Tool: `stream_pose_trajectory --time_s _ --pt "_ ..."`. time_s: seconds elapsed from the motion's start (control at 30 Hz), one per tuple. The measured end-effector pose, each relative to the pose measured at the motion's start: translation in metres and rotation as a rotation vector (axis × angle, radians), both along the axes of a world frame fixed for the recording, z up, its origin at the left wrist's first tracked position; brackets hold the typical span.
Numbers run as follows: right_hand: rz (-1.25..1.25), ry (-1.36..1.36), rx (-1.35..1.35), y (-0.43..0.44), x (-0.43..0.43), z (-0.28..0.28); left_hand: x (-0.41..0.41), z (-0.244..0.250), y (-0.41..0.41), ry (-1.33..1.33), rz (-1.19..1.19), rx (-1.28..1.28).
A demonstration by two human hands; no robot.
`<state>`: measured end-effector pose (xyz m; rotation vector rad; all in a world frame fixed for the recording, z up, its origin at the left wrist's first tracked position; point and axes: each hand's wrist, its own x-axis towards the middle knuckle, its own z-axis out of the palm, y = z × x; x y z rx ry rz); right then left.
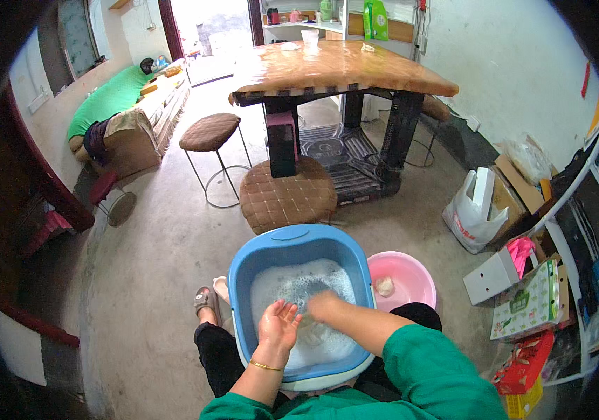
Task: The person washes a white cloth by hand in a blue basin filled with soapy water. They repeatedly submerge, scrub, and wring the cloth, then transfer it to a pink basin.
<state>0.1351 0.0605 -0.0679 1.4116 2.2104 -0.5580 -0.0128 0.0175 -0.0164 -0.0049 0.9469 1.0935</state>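
Note:
A blue plastic basin (299, 378) sits between my legs, holding foamy water (326, 273). My left hand (277, 326) is palm up over the left part of the basin, fingers apart and slightly curled around nothing. A gold-coloured bracelet (266, 366) circles that wrist. My right hand (322, 306) reaches over the middle of the suds and is blurred. Its fingers are not clear, so I cannot tell whether they hold something. Just beyond the basin's right side, a pink basin (410, 262) on the floor contains a small whitish lump (384, 286).
A brown quilted stool (289, 197) stands just past the basin, before a covered table (341, 65). Another stool (210, 134) is at left. To the right are a white plastic bag (470, 220) and boxes (528, 304). A slippered foot (206, 302) flanks the basin.

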Motion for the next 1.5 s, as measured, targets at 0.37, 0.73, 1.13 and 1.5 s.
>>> stream_pose_trajectory --time_s 0.37,0.73,1.13,1.5 --pt "-0.577 0.948 0.017 -0.008 -0.029 0.082 0.006 -0.001 -0.007 -0.227 -0.208 -0.037" --pt "-0.022 0.638 0.501 -0.036 -0.036 0.116 0.002 -0.005 -0.002 -0.417 -0.019 -0.051" --pt "-0.197 0.533 0.629 -0.033 -0.039 0.098 -0.008 -0.013 0.003 -0.613 -0.269 0.113" --pt "-0.079 0.645 0.710 -0.037 -0.038 0.104 -0.011 -0.013 0.000 -0.735 -0.345 0.203"
